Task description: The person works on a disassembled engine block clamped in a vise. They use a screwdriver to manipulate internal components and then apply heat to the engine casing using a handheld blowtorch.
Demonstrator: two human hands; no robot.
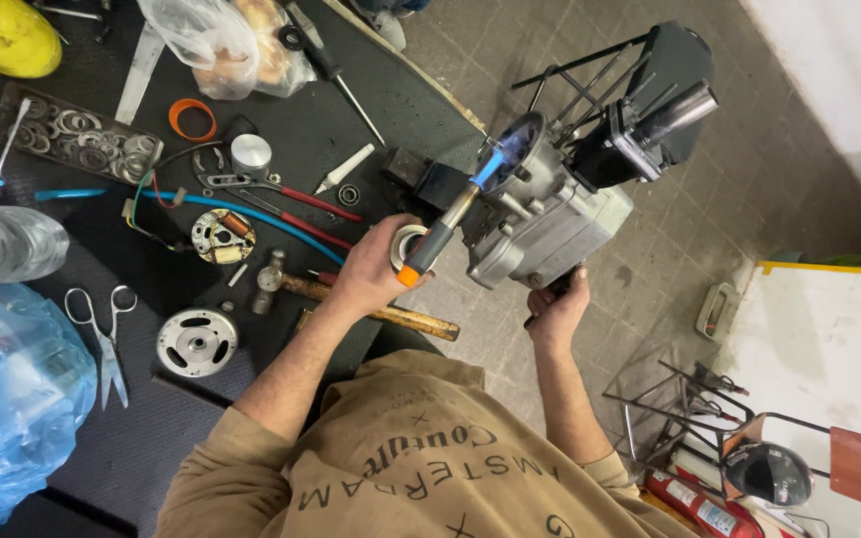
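Far on the bench, a clear plastic bag (226,40) bulging with pale brownish contents. Near left, a crumpled blue plastic bag (12,399), a clear plastic bottle (2,244) just beyond it. Near right on the floor, a red canister (700,510) bearing a pale label.

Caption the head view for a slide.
Left hand aims a lit blowtorch at a grey engine casing while the right hand grips its near side.
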